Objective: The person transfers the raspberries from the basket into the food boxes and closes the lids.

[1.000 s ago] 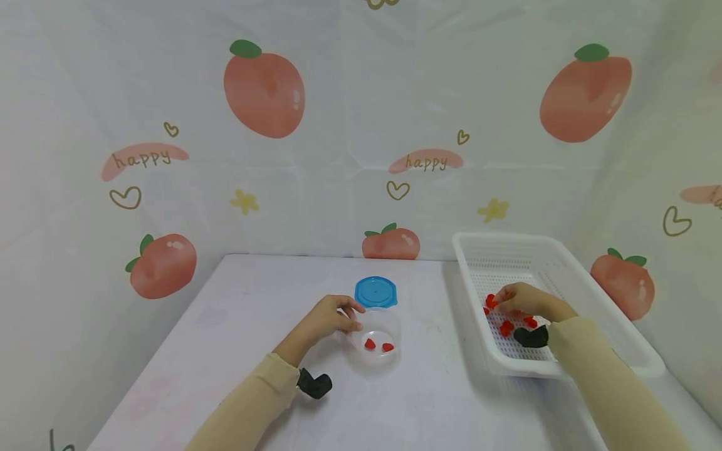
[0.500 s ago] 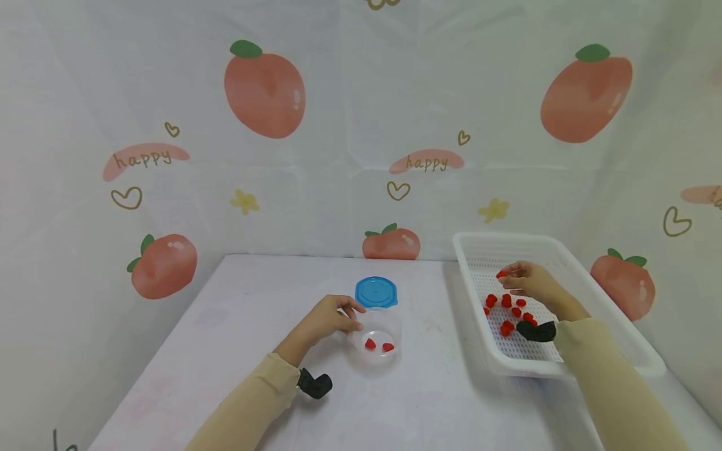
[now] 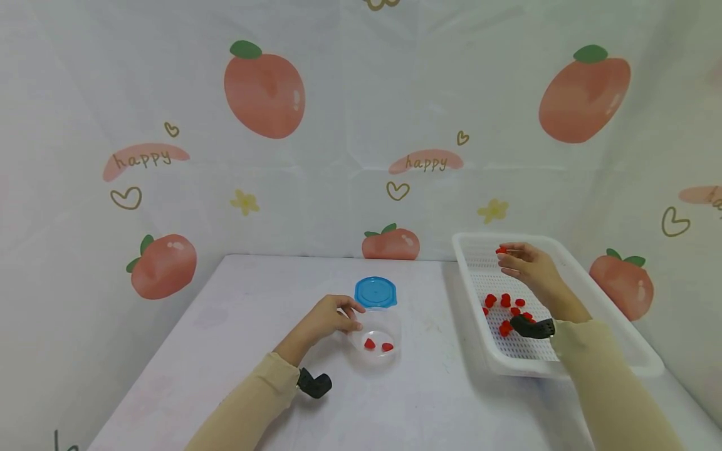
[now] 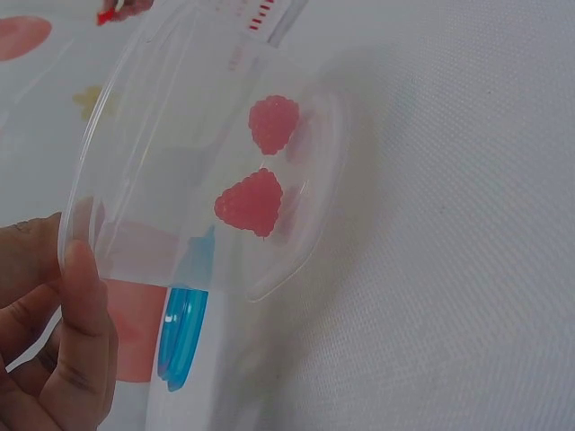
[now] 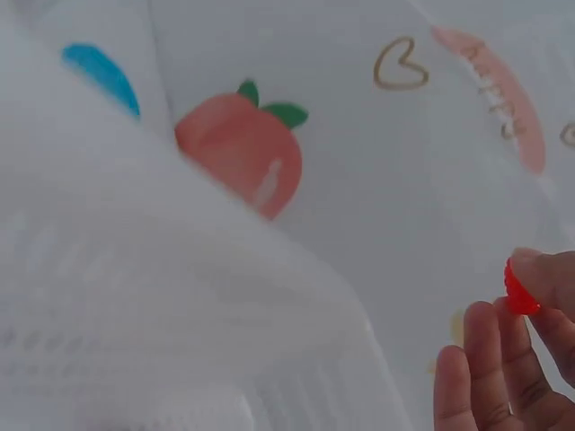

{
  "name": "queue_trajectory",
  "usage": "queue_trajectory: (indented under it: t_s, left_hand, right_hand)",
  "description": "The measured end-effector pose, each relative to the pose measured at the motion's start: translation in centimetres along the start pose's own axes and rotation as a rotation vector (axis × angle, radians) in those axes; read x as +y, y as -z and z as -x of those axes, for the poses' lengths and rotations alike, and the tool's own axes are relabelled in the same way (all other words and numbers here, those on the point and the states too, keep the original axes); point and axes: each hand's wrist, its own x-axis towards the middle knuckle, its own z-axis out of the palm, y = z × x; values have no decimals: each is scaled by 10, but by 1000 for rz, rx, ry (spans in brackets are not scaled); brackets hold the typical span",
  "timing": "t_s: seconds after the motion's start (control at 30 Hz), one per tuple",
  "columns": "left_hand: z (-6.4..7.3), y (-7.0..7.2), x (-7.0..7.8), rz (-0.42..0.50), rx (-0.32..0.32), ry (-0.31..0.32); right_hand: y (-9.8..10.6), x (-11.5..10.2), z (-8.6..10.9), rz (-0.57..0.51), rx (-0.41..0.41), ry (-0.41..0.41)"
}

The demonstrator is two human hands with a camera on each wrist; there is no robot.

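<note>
My left hand (image 3: 329, 316) pinches the rim of a clear plastic tub (image 4: 162, 144) between thumb and fingers. Two red raspberries (image 4: 253, 203) lie on the bottom of the tub, seen through its wall. My right hand (image 3: 533, 272) is raised over the back of a white basket (image 3: 491, 347), pinching one red raspberry (image 5: 518, 289) between thumb and fingertip. Several more raspberries (image 3: 506, 300) are scattered on the basket's slotted floor, some partly hidden behind the right wrist's black camera.
Just behind the tub lies a blue lid (image 3: 375, 292) on the white-covered table (image 3: 429, 401). A pale cloth (image 3: 338, 94) printed with peaches hangs behind the table. The basket's raised rim stands between the right hand and the tub.
My right hand has picked a raspberry from the basket floor and lifted it up toward the back. The left hand stays at the tub's rim.
</note>
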Motion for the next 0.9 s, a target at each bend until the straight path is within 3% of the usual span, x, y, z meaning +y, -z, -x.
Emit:
queue_trajectory:
  t_s: [0.13, 0.33, 0.43, 0.6, 0.9]
  left_hand:
    - [0, 0, 1, -6, -4, 0]
    - [-1, 1, -1, 5, -7, -1]
    - [-1, 1, -1, 7, -7, -3]
    - [-2, 0, -1, 4, -7, -10]
    - [-1, 1, -2, 7, -12, -13]
  right_hand:
    - [-15, -13, 3, -213, -15, 67]
    - [-41, -32, 7, -380, -17, 101]
    - [-54, -39, 8, -381, 5, 106]
    - [-78, -46, 10, -290, 34, 144]
    - [-116, -50, 18, -241, 14, 162]
